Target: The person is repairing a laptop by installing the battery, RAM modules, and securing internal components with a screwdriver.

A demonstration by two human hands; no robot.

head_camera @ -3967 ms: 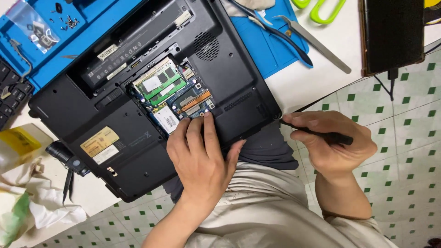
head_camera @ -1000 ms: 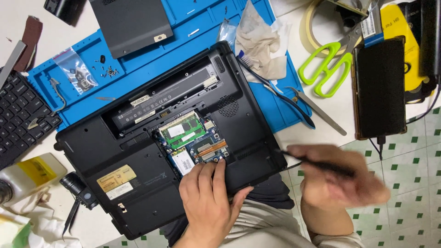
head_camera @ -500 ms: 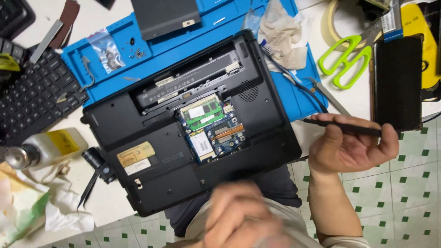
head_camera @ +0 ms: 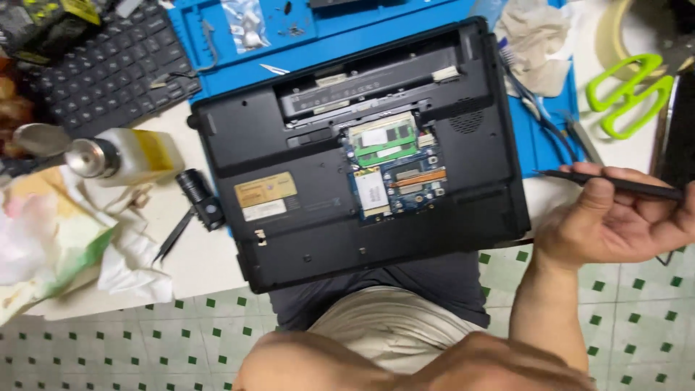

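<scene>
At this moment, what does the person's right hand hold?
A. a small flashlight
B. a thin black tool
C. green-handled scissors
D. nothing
B: the right hand grips a thin black tool beside the open laptop; the green-handled scissors lie untouched on the table.

Gold rectangular label on laptop base, left of centre; white label just below it. White sticker on green memory module, centre. White card label below. Clear plastic bag, top, on blue mat. Yellow label on bottle, left.
</scene>
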